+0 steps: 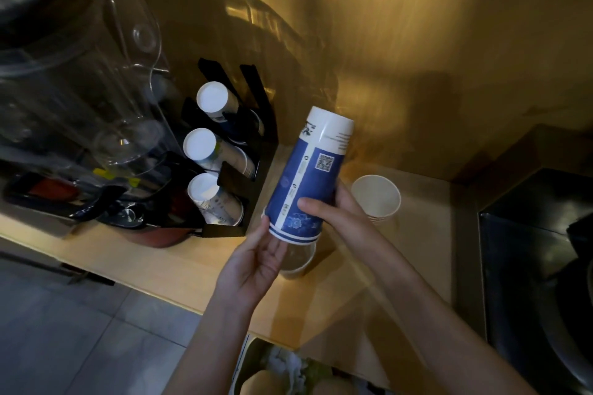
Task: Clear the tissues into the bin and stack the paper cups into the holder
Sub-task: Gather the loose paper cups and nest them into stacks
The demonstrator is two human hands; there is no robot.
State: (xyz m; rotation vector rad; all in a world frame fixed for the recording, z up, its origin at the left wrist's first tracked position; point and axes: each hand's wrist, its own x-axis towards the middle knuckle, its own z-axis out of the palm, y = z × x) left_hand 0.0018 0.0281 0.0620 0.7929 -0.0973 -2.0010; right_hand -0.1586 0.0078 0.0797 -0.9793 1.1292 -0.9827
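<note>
wooden counter (179, 269) holds the black holder (263, 151), its cups (199, 144) lying bottom out, so the right hand (340, 218) curls round the blue cup (308, 183) tipped the same way, maybe to fit in, the left hand (253, 263) props its rim with loose fingers (277, 248), and tissues (288, 365) lie in the bin (244, 359).

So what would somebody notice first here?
The big blue cup, upside down in the middle, gripped by the right hand while the left hand touches its rim. Next, the black holder to its left, with three rows of white-bottomed cups.
</note>
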